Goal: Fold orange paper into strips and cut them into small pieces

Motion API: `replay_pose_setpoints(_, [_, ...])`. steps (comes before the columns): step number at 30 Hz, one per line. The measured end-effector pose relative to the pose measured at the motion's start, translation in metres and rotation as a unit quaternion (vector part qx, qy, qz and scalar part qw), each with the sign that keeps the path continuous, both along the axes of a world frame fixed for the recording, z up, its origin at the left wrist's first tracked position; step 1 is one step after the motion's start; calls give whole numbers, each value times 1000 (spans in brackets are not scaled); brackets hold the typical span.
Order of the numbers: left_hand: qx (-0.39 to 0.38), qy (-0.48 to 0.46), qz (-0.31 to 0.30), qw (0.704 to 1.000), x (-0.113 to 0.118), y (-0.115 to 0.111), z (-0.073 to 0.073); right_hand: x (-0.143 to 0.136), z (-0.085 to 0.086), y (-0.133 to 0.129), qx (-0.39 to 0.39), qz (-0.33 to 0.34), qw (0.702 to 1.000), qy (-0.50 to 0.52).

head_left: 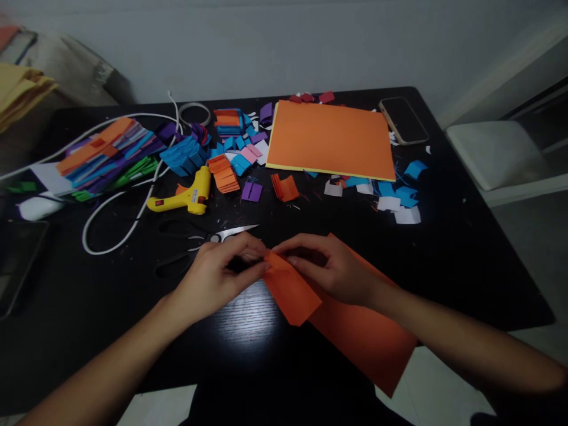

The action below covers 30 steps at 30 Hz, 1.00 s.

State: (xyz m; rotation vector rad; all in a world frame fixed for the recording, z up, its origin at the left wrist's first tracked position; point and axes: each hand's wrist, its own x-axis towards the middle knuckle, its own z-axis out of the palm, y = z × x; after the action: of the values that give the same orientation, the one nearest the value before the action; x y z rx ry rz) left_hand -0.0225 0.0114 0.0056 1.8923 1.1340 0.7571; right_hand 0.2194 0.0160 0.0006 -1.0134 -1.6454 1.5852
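Nearest my body, a broad, flat orange paper sheet point(364, 340) slanted beneath my right forearm, its lower corner jutting past the edge of the black wood-grained worktop point(444, 260). Just left of it, a narrower orange paper piece point(294, 293) ran from my fingertips back toward me; I couldn't tell whether the two were joined. My left hand point(265, 260) pinched its far left end between thumb and fingers, and my right hand point(281, 254) pinched the same end from the right, close beside. Beyond my left hand lay black-handled metal scissors point(216, 238), partly opened, then a yellow plastic glue gun point(190, 195). Farther off, a large rectangular orange sheet point(332, 139) rested over yellow.
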Motion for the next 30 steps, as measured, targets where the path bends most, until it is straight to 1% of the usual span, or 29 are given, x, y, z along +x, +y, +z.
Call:
replay_pose_setpoints(4, [26, 6, -3, 1000, -1, 0, -1, -1, -2, -2, -31, 2, 999, 18])
replay_pose_setpoints(8, [36, 9, -23, 999, 0, 1, -1, -3, -3, -4, -55, 2, 998, 29])
replay_pose_setpoints(13, [63, 5, -56, 996, 0, 3, 1, -4, -3, -3, -64, -12, 998, 21])
replay_pose_setpoints(18, [72, -6, -71, 995, 0, 3, 1, -4, -6, -5, -77, -22, 996, 26])
replay_pose_setpoints(21, [69, -8, -74, 995, -1, 4, 0, -4, -8, -5, -71, -22, 997, 34])
replay_pose_setpoints(27, [70, -4, -79, 994, 0, 4, 0, -3, -8, -4, -19, -11, 999, 29])
replay_pose_setpoints(30, [69, 3, -77, 995, 0, 3, 1, -3, -8, -5, -11, -14, 999, 29])
